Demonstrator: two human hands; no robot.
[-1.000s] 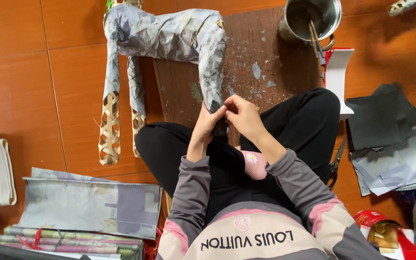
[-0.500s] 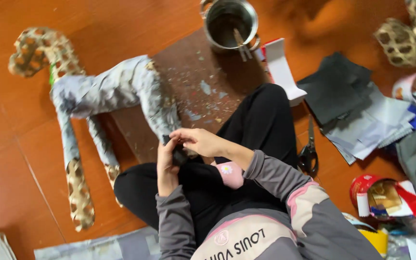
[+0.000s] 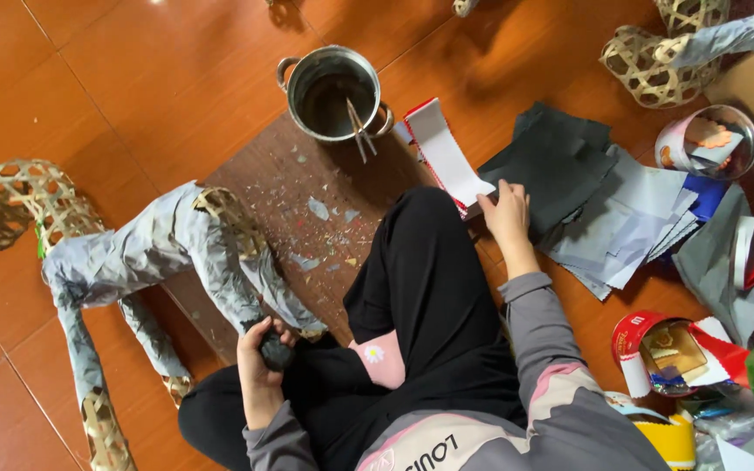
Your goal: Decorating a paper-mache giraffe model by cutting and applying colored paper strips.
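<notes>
From the head camera we look straight down at our own lap on a red-brown floor. Our left hand (image 3: 262,359) is wrapped around the foot of one leg of the paper-covered animal frame (image 3: 167,253), fingers curled over the dark tip, so that hand is clamped on the leg. The frame lies on its side to our left, its woven bamboo head (image 3: 23,199) bare and its body skinned in crumpled grey paper. We judge it light and hollow, springy rather than stiff, and the paper skin likely tears or dents if squeezed hard; the legs and the bamboo ribs look like the safest places to grip, and that is where we have it.

Our right hand (image 3: 506,212) is well apart from the left, stretched out past our knee. Its fingers lie spread and flat on the edge of the paper stack (image 3: 608,218), touching the dark sheets (image 3: 560,166) at the top; we cannot tell whether it has pinched one yet. Those sheets look thin, limp and easy to slide, best lifted by a corner.

Ahead of us a metal pot (image 3: 333,92) with a pair of sticks inside stands on a worn board (image 3: 307,201) speckled with paper scraps. A clear tub (image 3: 709,144) sits beyond the stack.
</notes>
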